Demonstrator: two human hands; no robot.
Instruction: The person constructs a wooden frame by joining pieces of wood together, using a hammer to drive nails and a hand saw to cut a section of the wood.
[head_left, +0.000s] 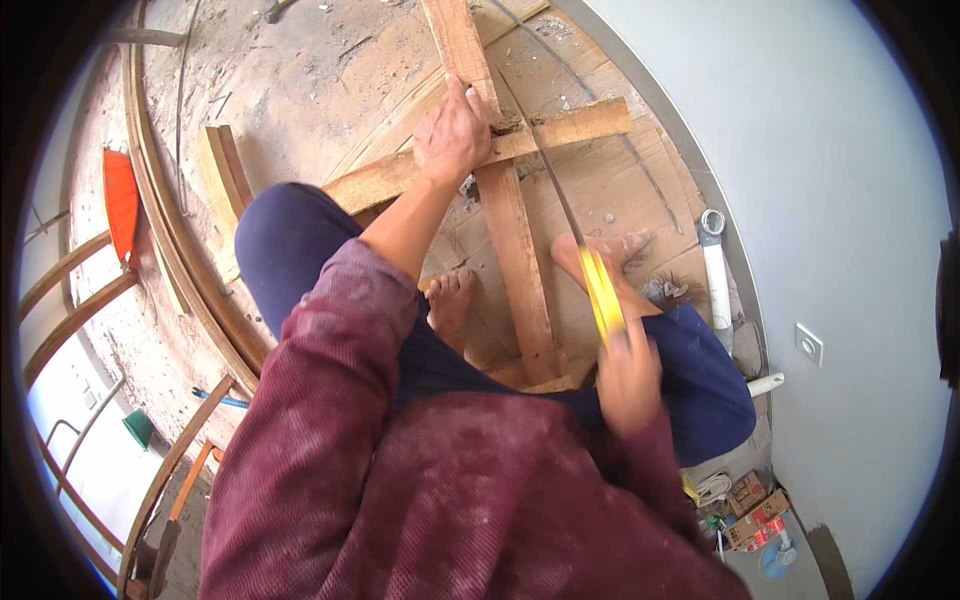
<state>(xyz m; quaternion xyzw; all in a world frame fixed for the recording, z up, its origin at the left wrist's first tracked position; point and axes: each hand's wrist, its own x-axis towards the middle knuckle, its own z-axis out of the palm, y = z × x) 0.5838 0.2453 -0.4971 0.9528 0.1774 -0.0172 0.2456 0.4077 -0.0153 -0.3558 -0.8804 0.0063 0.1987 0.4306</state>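
Left grip [452, 138]: laid palm down over the crossing of two planks, fingers extended on the wood and not curled around it.
Right grip [629, 378]: closed around the rear of the saw's yellow handle [600, 290]; blurred.
Saw [553, 170]: slants up and left from the right grip, its thin blade lying across the cross plank just right of the crossing; how deep it sits in the wood, I cannot tell.
Cross plank [580, 125]: runs from beside the left knee [290, 235] up to the right, its far end beyond the blade.
Long plank [520, 260]: runs from the top edge, past the left grip, down between the two bare feet.
Left foot [450, 303]: left of the long plank.
Right foot [615, 255]: right of it, partly behind the saw handle.
Floor [300, 70]: dusty, strewn with debris, under the planks.
Offcuts [225, 170]: near the left knee, on its far side.
Wall [820, 150]: pale, at the right, with a socket [809, 344].
White pipe [716, 275]: near the foot of the wall.
Boxes [757, 510]: at lower right, beside a coiled cable [713, 487].
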